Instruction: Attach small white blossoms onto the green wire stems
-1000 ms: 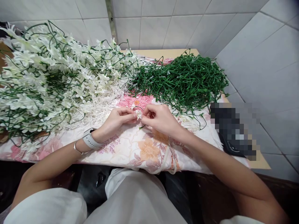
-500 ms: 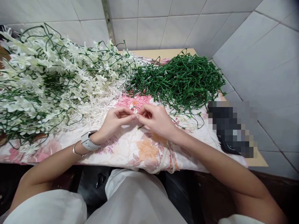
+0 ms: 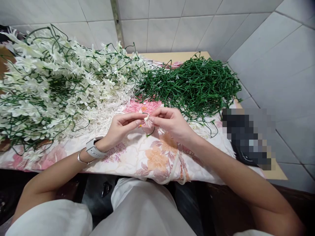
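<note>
Between my fingertips, over the cloth, is a small white artificial flower (image 3: 147, 118) with thin white strands. A thin green stem (image 3: 151, 133) curves out below it. My left hand (image 3: 121, 127), with a pale watch and bracelet on the wrist, holds the flower from the left between thumb and fingers. From the right, my right hand (image 3: 173, 123) pinches it with thumb and forefinger, the other fingers curled. The exact contact at the fingertips is too small to make out.
White artificial flowers (image 3: 81, 70) on green stems are heaped at left. Loose white strands (image 3: 105, 111) lie beside them. A pile of bare green stems (image 3: 197, 87) sits back right. A partly blurred dark object (image 3: 242, 137) lies at right. Floral cloth (image 3: 137, 160) covers the table; tiled walls (image 3: 164, 32) stand behind.
My hands have shifted slightly right relative to the cloth, and the fingertips have parted a little. More of the white flower and the green stem below it now shows.
</note>
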{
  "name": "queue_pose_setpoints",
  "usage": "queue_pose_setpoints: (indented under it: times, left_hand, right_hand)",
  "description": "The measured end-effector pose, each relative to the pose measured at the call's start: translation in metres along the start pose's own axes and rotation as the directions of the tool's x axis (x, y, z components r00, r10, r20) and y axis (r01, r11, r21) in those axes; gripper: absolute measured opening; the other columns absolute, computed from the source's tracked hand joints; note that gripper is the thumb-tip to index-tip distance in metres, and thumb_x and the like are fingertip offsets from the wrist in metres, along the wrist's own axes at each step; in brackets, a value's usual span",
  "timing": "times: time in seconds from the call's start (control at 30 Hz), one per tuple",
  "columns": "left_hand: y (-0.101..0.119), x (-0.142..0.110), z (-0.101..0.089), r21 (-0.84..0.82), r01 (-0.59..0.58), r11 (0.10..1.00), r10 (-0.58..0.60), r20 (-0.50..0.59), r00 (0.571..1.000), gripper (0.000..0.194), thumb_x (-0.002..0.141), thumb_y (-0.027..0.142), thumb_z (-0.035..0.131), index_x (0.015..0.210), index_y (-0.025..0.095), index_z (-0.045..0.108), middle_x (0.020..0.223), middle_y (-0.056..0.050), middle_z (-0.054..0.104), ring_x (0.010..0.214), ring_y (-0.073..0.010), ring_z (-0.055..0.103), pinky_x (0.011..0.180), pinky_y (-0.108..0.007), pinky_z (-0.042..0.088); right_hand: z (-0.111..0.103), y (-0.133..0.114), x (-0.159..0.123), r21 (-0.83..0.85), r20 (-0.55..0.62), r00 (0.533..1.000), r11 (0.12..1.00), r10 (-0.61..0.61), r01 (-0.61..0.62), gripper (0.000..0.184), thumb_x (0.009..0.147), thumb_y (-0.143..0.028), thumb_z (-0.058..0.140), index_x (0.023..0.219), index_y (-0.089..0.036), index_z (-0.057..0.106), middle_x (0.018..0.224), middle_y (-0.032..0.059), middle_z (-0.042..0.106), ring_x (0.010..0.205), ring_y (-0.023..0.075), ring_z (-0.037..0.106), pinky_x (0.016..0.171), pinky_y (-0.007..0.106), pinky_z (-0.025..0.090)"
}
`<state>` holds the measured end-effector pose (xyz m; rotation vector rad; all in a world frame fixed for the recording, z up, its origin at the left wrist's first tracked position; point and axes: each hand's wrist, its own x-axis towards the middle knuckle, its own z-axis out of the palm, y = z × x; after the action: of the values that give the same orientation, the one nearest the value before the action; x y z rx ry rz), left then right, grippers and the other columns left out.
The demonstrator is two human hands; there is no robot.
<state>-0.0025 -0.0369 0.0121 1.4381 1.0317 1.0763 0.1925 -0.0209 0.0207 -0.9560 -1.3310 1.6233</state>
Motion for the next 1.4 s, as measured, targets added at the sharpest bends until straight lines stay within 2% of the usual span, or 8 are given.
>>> queue_pose_setpoints:
  times: [0.2,0.5,0.8,0.93,1.0,1.1,1.27,1.4]
  left_hand:
    - [-0.002,-0.002,0.002,0.096,-0.017,0.995,0.023,-0.056,0.998,0.019,0.072,0.033,0.076,0.086,0.02,0.077,0.091,-0.006,0.074,0.081,-0.0167,0.068,0.074,-0.027,0.055]
    - [0.0,0.0,0.0,0.104,-0.174,0.979,0.166,0.08,0.983,0.014,0.076,0.02,0.074,0.089,0.026,0.076,0.087,-0.002,0.071,0.081,-0.0115,0.063,0.074,-0.022,0.051]
    - [0.003,0.001,0.003,-0.148,0.071,0.986,-0.05,0.141,0.989,0.011,0.075,0.025,0.074,0.085,0.029,0.076,0.134,-0.001,0.054,0.127,-0.0213,0.048,0.098,-0.032,0.048]
    - [0.003,0.001,0.005,-0.254,0.223,0.941,-0.201,0.11,0.973,0.03,0.077,0.029,0.072,0.107,0.03,0.07,0.132,-0.003,0.057,0.12,-0.02,0.054,0.095,-0.03,0.05]
    - [0.001,0.001,0.007,-0.299,0.32,0.899,-0.282,0.164,0.945,0.03,0.083,0.038,0.065,0.11,0.026,0.069,0.123,-0.006,0.063,0.108,-0.0192,0.06,0.09,-0.03,0.052]
    - [-0.001,-0.002,0.01,-0.275,0.381,0.883,-0.304,0.284,0.909,0.04,0.089,0.051,0.052,0.1,0.018,0.071,0.109,-0.011,0.068,0.1,-0.0203,0.064,0.088,-0.031,0.052]
    - [-0.001,-0.005,0.012,-0.198,0.305,0.932,-0.25,0.26,0.933,0.034,0.086,0.048,0.058,0.094,0.017,0.068,0.101,-0.008,0.068,0.096,-0.0179,0.064,0.085,-0.027,0.052]
    - [0.0,-0.004,0.01,-0.207,0.255,0.944,-0.205,0.234,0.95,0.028,0.086,0.045,0.059,0.087,0.017,0.067,0.089,-0.003,0.066,0.083,-0.0122,0.061,0.078,-0.022,0.05]
  right_hand:
    - [0.004,0.002,-0.002,0.084,0.044,0.997,0.994,0.068,-0.072,0.012,0.07,-0.026,0.072,0.069,-0.016,0.065,0.062,-0.0013,0.065,0.057,0.0086,0.057,0.057,0.023,0.045]
    - [0.01,0.007,-0.006,0.2,0.067,0.984,0.964,0.165,-0.176,0.015,0.065,-0.025,0.074,0.065,-0.015,0.062,0.058,-0.0034,0.058,0.053,0.0066,0.05,0.054,0.022,0.038]
    - [0.017,0.011,-0.01,0.22,0.046,0.997,0.973,0.067,-0.076,0.019,0.069,-0.025,0.073,0.087,-0.022,0.065,0.081,-0.0019,0.064,0.065,0.0087,0.056,0.059,0.023,0.045]
    - [0.013,0.005,-0.01,-0.111,-0.104,0.987,0.988,-0.121,0.11,0.009,0.075,-0.026,0.068,0.075,-0.02,0.062,0.069,-0.0011,0.062,0.061,0.0114,0.056,0.06,0.027,0.046]
    - [0.01,0.003,-0.01,-0.449,-0.129,0.921,0.85,-0.367,0.275,0.008,0.077,-0.021,0.065,0.071,-0.019,0.061,0.069,0.0001,0.062,0.064,0.0121,0.055,0.062,0.028,0.045]
    - [0.006,0.003,-0.01,-0.732,0.02,0.813,0.546,-0.582,0.408,0.013,0.082,-0.014,0.057,0.07,-0.018,0.059,0.069,0.0015,0.06,0.067,0.0133,0.054,0.065,0.029,0.043]
    - [0.003,0.012,-0.009,-0.829,0.272,0.708,0.214,-0.652,0.516,0.017,0.089,-0.018,0.05,0.077,-0.018,0.062,0.074,0.0056,0.062,0.071,0.0162,0.054,0.067,0.031,0.046]
    - [0.004,0.015,-0.008,-0.816,0.396,0.605,0.038,-0.691,0.577,0.013,0.087,-0.016,0.054,0.088,-0.013,0.066,0.079,0.0095,0.065,0.073,0.0176,0.055,0.067,0.032,0.047]
